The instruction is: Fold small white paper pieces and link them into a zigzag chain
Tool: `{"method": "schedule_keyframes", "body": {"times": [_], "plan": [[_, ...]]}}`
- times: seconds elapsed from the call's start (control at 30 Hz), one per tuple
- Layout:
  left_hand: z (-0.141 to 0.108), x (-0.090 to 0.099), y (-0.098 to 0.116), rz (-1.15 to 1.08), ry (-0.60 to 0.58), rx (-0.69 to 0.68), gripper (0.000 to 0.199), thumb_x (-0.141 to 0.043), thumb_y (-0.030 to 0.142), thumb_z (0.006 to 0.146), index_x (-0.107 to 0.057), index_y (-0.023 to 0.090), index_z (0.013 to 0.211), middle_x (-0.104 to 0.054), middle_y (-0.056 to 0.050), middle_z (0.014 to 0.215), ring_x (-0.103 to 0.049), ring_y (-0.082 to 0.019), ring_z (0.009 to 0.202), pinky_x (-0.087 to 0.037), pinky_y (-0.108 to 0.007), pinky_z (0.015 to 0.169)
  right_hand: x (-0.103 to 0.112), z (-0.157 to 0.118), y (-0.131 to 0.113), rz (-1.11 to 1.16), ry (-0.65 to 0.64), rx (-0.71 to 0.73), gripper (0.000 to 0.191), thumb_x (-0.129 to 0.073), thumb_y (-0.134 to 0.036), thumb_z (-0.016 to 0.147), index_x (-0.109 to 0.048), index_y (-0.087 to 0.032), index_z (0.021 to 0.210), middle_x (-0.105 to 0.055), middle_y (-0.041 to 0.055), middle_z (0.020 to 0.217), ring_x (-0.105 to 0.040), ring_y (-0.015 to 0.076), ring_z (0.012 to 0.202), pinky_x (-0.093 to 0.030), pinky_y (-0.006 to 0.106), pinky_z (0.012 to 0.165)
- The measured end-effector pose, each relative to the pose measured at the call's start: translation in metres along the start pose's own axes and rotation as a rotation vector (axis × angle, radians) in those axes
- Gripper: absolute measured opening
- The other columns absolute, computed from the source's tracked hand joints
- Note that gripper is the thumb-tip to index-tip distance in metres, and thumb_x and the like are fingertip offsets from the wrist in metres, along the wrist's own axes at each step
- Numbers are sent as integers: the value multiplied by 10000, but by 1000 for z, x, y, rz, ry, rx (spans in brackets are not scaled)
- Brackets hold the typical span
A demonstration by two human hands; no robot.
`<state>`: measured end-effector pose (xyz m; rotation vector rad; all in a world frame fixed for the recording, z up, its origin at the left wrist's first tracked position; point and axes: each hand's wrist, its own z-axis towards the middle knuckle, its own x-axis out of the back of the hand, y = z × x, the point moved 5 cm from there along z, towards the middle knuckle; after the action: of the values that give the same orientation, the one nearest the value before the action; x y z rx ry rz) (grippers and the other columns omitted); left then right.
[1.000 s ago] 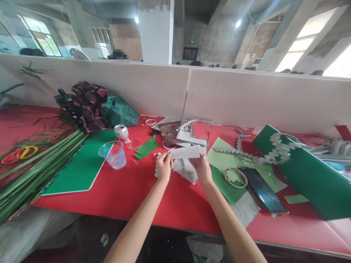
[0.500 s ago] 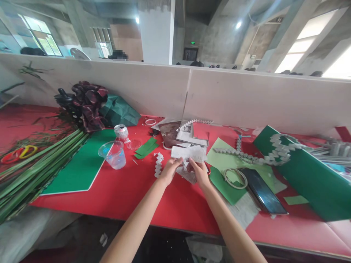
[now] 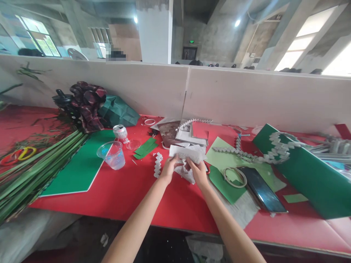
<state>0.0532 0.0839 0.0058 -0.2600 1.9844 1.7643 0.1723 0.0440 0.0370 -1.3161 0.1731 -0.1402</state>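
Between my two hands is a strip of printed white paper (image 3: 187, 153), raised a little over the red table (image 3: 137, 199). My left hand (image 3: 169, 170) pinches its left part, and my right hand (image 3: 199, 171) grips its lower right part. Under my hands lies a crumpled piece of printed paper (image 3: 186, 174). A short folded-paper chain (image 3: 158, 165) rests just left of my left hand. The red handle of a tool (image 3: 208, 168) shows beside my right hand. Behind the strip are stacked papers (image 3: 192, 136).
A plastic cup (image 3: 116, 157), a can (image 3: 120, 133) and long green leaves (image 3: 52, 157) are on the left. To the right are a phone (image 3: 264, 191), a white ring (image 3: 235, 178), a long paper chain (image 3: 276, 151) and a green board (image 3: 304, 173). A partition (image 3: 241, 96) stands behind.
The paper strip has tilted and its upper edge now looks folded over. My left fingers have shifted slightly left on it. The whole view has shifted slightly.
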Motion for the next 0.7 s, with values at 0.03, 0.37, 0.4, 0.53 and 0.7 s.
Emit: {"method": "schedule_keyframes", "body": {"times": [0.03,0.37,0.4,0.53,0.7], "plan": [[1,1,2,-27,10,-24,416,-679,515,713,-652,122,846,-666,-81,853,-640,-183,748,-495,-316,723,0,0,-1,-5,-1,4,362,-596,-489,794,-604,-164,636,-552,5,522,-492,133,492,-389,262,501],[1,30,39,-177,101,-151,522,-594,532,778,-593,165,1149,-649,-129,1083,-624,-215,967,-521,-302,741,25,6,6,90,135,-59,351,-671,-496,721,-618,-157,649,-577,10,514,-508,138,490,-394,270,511],[0,28,38,-143,98,-134,523,-629,505,760,-581,172,1161,-650,-120,1078,-635,-207,934,-523,-300,733,25,6,6,96,126,-68,355,-677,-500,712,-619,-156,646,-576,9,510,-507,137,488,-392,270,508],[-5,12,29,37,50,-115,494,-760,335,660,-580,189,1095,-679,-62,938,-662,-182,758,-536,-297,673,17,4,5,54,18,-121,362,-680,-510,698,-620,-156,648,-567,11,503,-498,140,481,-391,277,510],[-6,10,20,178,50,-120,459,-728,286,675,-534,190,1079,-675,-31,783,-654,-183,580,-527,-305,556,30,3,-4,-139,165,29,326,-619,-454,761,-614,-185,944,-641,54,838,-577,183,711,-454,303,637]]}}
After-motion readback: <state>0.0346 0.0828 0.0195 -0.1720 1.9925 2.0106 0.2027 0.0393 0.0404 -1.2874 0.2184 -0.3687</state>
